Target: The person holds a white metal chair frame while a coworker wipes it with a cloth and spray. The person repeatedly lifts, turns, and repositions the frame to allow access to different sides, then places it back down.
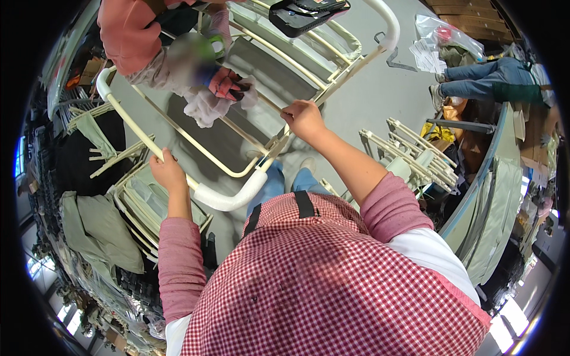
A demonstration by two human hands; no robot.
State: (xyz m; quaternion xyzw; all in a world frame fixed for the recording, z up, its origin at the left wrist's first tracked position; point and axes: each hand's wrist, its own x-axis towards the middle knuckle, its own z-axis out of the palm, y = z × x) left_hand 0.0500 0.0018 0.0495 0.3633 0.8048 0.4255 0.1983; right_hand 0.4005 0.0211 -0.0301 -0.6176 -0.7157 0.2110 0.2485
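A cream tubular metal frame (138, 126) stands tilted before me, with white wrapping on its corners, including the near corner (233, 193). My left hand (169, 172) is closed round its left outer tube, a little short of that wrapping. On the right, my right hand (304, 120) grips the frame's side rail, where a crossbar meets it; its fingertips are partly hidden. Across from me, a co-worker's hand in a red and black glove (226, 83) holds a white cloth (205, 108) against the frame's inner bars.
Folded tubular frames with grey-green fabric (145, 188) stack at left, beside a draped fabric sheet (98, 228). More cream tubes (415, 151) lie at right. Another person in jeans (475, 80) is at the far right, near a plastic bag (442, 32). A black tray-like object (306, 15) shows at the top.
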